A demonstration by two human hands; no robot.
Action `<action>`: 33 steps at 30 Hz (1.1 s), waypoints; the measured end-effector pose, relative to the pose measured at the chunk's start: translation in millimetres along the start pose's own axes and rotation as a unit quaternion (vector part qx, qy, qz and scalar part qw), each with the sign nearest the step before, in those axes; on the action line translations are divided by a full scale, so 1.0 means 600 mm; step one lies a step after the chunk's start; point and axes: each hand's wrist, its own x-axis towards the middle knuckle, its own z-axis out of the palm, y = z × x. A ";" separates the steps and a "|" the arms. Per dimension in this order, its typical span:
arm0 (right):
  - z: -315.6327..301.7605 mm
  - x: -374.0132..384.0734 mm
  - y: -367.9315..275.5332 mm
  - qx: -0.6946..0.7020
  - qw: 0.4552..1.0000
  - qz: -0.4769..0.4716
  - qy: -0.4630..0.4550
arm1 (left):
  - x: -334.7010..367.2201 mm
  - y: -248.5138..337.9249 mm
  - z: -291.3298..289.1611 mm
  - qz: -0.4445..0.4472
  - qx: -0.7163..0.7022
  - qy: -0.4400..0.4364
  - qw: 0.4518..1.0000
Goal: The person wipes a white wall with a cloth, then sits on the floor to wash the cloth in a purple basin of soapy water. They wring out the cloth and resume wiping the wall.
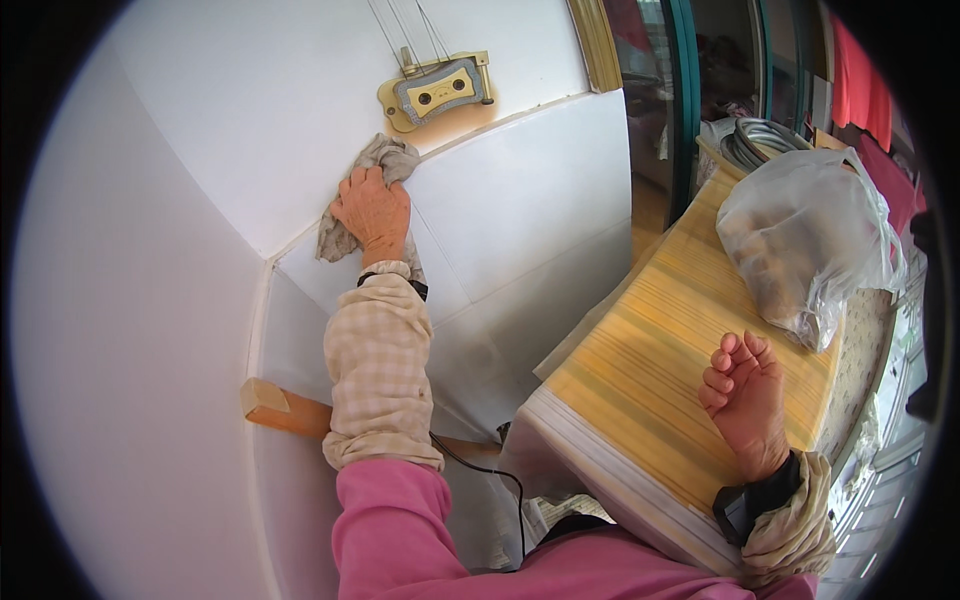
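A crumpled grey cloth (pixel 388 156) is pressed against the white wall, along the top edge of the tiles (pixel 520 190). My left hand (pixel 375 212) is closed over it, and its folds stick out above and beside the fingers. Just above and to the right of the cloth, a gold and grey crank unit (pixel 436 92) is fixed to the wall, with thin wires running up from it. My right hand (pixel 745 400) hovers palm up over the striped table cover, fingers loosely curled and nothing in it.
On the table with a yellow striped cover (pixel 660 340) lie a translucent plastic bag (pixel 805 235) with brown contents and a coiled grey hose (pixel 765 143). Below my left forearm, a wooden bar (pixel 285 408) crosses the corner. A black cable (pixel 490 468) hangs near my body.
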 end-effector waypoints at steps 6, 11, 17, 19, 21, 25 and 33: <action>0.000 -0.001 0.004 -0.010 1.000 0.010 0.008 | -0.010 0.000 0.006 0.100 -0.127 -0.023 0.987; 0.002 0.003 0.007 -0.018 0.999 0.014 0.037 | -0.003 -0.003 0.013 0.134 -0.134 -0.048 0.981; -0.001 0.005 0.002 -0.009 1.000 0.011 0.025 | 0.011 0.079 0.041 0.175 -0.135 -0.066 0.973; -0.002 0.005 0.002 -0.004 1.000 0.008 0.025 | 0.016 0.105 0.047 0.169 -0.129 -0.092 0.973; -0.003 0.005 0.003 -0.006 1.000 0.008 0.030 | 0.020 0.125 0.054 0.178 -0.137 -0.093 0.970; -0.004 0.007 0.005 -0.008 0.999 0.013 0.033 | 0.032 0.155 0.071 0.189 -0.163 -0.106 0.963; -0.007 0.004 0.005 -0.006 1.000 -0.002 0.029 | 0.057 0.225 0.114 0.201 -0.215 -0.129 0.947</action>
